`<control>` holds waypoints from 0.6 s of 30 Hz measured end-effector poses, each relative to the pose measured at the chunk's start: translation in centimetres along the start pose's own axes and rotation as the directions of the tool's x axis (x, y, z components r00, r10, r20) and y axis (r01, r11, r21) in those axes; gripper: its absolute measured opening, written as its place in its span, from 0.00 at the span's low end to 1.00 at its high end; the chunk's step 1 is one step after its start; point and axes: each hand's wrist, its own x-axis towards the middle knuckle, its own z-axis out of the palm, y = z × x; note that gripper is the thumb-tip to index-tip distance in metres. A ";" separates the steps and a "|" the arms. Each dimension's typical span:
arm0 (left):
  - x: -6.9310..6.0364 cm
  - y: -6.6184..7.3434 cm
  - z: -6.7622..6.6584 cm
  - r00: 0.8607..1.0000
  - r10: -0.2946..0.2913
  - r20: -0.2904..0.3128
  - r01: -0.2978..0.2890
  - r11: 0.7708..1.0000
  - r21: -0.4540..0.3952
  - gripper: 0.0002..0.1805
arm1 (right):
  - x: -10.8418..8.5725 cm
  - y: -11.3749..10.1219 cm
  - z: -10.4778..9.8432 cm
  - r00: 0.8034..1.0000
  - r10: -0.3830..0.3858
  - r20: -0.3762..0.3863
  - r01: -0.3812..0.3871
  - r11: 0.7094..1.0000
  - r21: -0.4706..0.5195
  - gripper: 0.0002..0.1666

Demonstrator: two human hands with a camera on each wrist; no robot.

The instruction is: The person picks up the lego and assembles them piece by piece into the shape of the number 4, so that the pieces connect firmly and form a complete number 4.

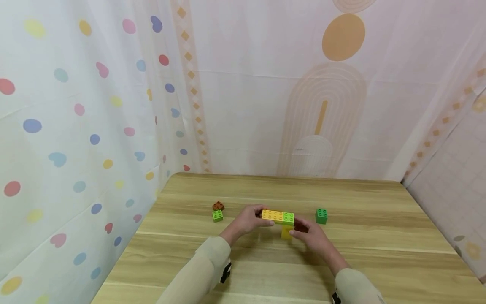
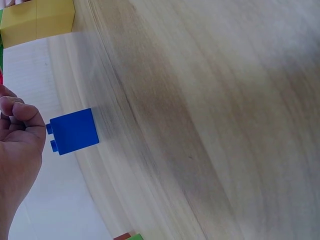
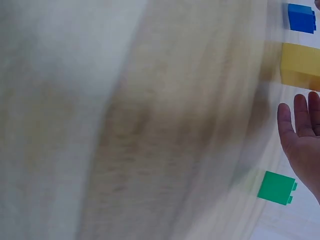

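Note:
A row of studded toy bricks, an orange-yellow brick (image 1: 272,215) with a lime green brick (image 1: 288,218) at its right end, sits over a yellow block (image 1: 286,232). My left hand (image 1: 248,219) pinches the row's left end, thumb along the front and fingers behind. A sliver of red shows by those fingers. My right hand (image 1: 313,237) is at the right end, its thumb by the yellow block; in the right wrist view its extended fingers (image 3: 285,117) stand beside that block. A blue brick (image 2: 75,131) stands below my left hand, hidden in the head view.
A green brick (image 1: 321,215) stands to the right of my right hand. Left of my left hand are a brown brick (image 1: 218,206) and a lime green brick (image 1: 217,216), close together. The wooden table (image 1: 182,261) meets patterned curtains (image 1: 243,126) at the back.

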 end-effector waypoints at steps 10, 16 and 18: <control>0.0 0.0 0.0 1.000 0.003 -0.001 -0.003 1.000 -0.004 0.20 | -0.5 0.2 -0.5 0.999 0.038 -0.037 -0.038 0.999 -0.020 0.28; 0.0 0.0 0.0 1.000 0.004 0.004 -0.004 1.000 -0.021 0.21 | -0.4 -0.2 -1.3 0.998 0.036 -0.060 -0.037 0.999 -0.016 0.27; 0.0 0.0 0.0 1.000 0.007 0.006 -0.006 1.000 -0.027 0.21 | -0.4 -0.4 -1.8 0.997 0.028 -0.067 -0.029 0.999 -0.017 0.27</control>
